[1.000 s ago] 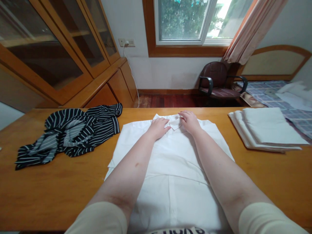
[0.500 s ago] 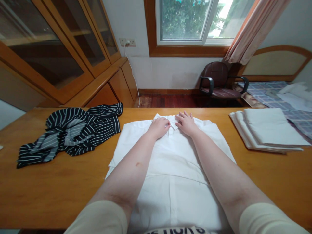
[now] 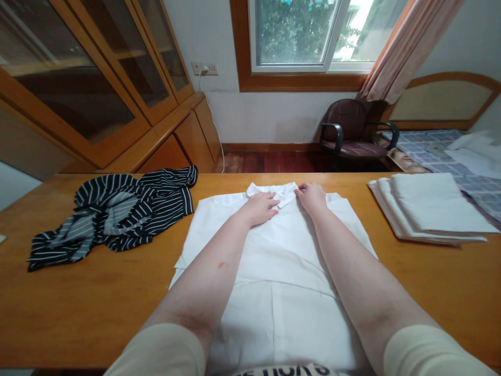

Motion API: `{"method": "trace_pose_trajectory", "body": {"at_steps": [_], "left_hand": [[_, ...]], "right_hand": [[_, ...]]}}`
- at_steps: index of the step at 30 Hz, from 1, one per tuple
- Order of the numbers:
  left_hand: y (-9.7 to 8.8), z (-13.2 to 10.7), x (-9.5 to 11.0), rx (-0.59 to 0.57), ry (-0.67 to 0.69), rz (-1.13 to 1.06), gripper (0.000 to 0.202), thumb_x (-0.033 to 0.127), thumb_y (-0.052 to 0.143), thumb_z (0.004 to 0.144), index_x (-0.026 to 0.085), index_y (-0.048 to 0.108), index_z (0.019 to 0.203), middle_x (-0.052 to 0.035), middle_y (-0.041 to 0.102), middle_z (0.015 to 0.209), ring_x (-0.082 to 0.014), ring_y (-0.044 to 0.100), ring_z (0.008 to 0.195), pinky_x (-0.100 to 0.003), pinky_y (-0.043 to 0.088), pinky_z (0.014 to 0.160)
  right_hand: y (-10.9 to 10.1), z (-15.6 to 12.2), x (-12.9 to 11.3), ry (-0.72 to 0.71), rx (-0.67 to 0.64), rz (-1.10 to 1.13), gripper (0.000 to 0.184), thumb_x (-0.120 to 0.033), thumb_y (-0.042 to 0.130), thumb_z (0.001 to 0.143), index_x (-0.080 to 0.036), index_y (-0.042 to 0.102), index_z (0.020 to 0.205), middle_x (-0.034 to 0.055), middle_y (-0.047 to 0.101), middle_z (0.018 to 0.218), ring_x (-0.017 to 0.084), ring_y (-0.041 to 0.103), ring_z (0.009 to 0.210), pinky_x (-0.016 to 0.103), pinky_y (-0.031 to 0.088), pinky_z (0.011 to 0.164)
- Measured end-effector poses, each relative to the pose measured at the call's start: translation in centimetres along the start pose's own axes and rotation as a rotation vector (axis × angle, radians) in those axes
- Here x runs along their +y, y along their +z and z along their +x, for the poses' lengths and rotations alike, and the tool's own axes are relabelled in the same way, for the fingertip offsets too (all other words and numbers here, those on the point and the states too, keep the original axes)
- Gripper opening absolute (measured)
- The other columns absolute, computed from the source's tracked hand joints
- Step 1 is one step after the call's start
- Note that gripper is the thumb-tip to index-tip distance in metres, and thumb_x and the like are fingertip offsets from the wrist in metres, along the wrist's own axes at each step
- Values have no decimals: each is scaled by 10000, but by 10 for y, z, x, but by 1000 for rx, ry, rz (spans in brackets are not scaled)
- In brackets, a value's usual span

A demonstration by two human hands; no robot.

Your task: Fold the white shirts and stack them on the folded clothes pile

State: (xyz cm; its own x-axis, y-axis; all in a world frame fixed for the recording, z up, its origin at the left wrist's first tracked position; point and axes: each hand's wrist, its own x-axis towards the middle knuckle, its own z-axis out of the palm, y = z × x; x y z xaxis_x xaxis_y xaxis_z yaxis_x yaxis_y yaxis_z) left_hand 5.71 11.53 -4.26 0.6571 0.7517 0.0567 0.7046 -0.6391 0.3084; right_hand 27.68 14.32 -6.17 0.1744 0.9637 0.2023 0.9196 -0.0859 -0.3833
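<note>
A white collared shirt [image 3: 282, 250] lies front up on the table before me, its lower part folded across and its collar at the far end. My left hand [image 3: 260, 208] rests with fingers apart on the left side of the collar. At the collar's right edge, my right hand [image 3: 312, 197] has its fingertips closed on the fabric, thumb and forefinger together. Both forearms reach over the shirt body, covering parts of its sides.
On the wooden table [image 3: 97, 308], a black striped garment [image 3: 168, 196] lies crumpled at left. A stack of folded white cloth [image 3: 428, 206] sits at right. Beyond the table are a brown armchair [image 3: 348, 125], a glass-door cabinet [image 3: 156, 115] and a bed [image 3: 438, 146].
My right hand has shifted right to the collar's edge and closed on it. My left hand has moved slightly right, its fingers loosening from a pinch and spreading over the collar.
</note>
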Motion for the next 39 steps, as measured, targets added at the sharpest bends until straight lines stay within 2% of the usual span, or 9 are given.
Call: {"method": "trace_pose_trajectory", "body": {"at_steps": [3,5,8,10,12,16,24,33,39], "left_hand": [[1,0,-1,33,-5,-88,416,382,524,843,245,582,1231,-75,446,1412,-231,387,1306,-378,298,1076],[-2,0,-5,161,-67,-150,377,352,487,866,232,595,1207,-64,487,1377,-205,439,1262,-335,333,1054],[-9,-2,-19,452,-326,-118,356,253,397,892,206,596,1184,-66,591,1243,-195,513,1163,-330,369,1015],[-14,-6,-33,548,-546,-35,348,245,400,873,195,624,1136,-86,632,1157,-231,535,1108,-362,386,978],[-17,-11,-47,499,-654,12,315,308,428,857,196,686,998,-102,662,1067,-263,546,1060,-378,402,933],[-16,-15,-62,341,-592,-67,338,407,441,847,211,712,799,-77,686,913,-236,576,947,-336,426,844],[-12,-9,-55,376,-454,-189,197,297,523,818,229,660,943,-33,684,947,-193,600,880,-285,445,759],[-7,-7,-64,304,-740,-58,250,458,593,771,247,662,888,-49,693,892,-230,613,855,-331,431,751],[-8,-8,-60,326,-605,1,300,432,452,862,251,678,938,-72,687,1003,-252,577,973,-358,415,812]], "right_hand": [[-1,-1,0,50,25,-16,228,-394,567,792,-221,705,844,101,671,966,277,571,956,394,424,809],[-3,-2,-1,26,63,-4,231,-358,554,801,-206,698,899,114,668,978,279,569,960,404,415,834],[-9,-7,-8,-121,123,37,279,-287,505,835,-171,661,1035,129,651,1055,280,551,1014,408,385,901],[-12,-10,-15,-255,120,66,291,-275,480,859,-163,645,1071,123,641,1095,271,536,1050,393,367,936],[-13,-14,-21,-387,62,88,285,-283,473,876,-165,643,1072,107,645,1097,248,538,1053,364,364,945],[-11,-18,-29,-528,-144,71,246,-313,494,885,-191,667,1010,72,671,1056,205,570,1010,348,355,959],[-6,-19,-26,-466,-199,37,250,-342,545,860,-227,650,1055,68,640,1155,217,541,1106,473,266,1044],[-7,-22,-31,-434,-227,11,298,-329,586,827,-235,616,1108,73,606,1218,236,510,1155,536,233,1058],[-8,-23,-32,-427,-239,9,297,-322,567,834,-234,611,1115,77,603,1218,241,507,1154,545,219,1060]]}}
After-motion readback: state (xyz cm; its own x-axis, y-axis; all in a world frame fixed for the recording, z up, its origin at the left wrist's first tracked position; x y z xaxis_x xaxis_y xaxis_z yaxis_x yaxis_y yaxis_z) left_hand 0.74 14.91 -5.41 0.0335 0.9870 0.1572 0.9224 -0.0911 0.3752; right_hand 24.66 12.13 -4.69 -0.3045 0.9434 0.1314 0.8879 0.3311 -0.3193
